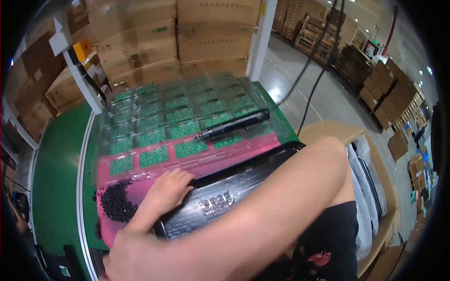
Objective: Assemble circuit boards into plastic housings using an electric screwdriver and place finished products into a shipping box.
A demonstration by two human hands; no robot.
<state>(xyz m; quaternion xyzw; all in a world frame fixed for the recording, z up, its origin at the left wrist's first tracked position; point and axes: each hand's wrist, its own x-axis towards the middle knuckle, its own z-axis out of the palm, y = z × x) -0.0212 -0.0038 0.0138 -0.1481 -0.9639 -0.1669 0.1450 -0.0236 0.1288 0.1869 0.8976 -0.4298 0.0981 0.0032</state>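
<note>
A long black plastic casing (187,218) lies tilted in front of me, with small shiny raised shapes near its middle. My left hand (171,188) is closed over its far left edge, fingers curled. My right forearm crosses over the casing from the right, hiding part of it. My right hand (129,257) is at the lower left, past my left forearm; its fingers are blurred and partly out of view. A pile of small black screws (117,202) sits on the pink mat (107,228) beside my left hand. Beyond the casing, a black electric screwdriver (236,123) rests on the trays.
Clear plastic trays (136,175) hold rows of green circuit boards (153,156). Stacked cardboard boxes (136,37) stand behind them. At the right is an open carton (377,253) with wrapped panels (368,201). A black part (61,264) lies on the green surface (56,187) at left.
</note>
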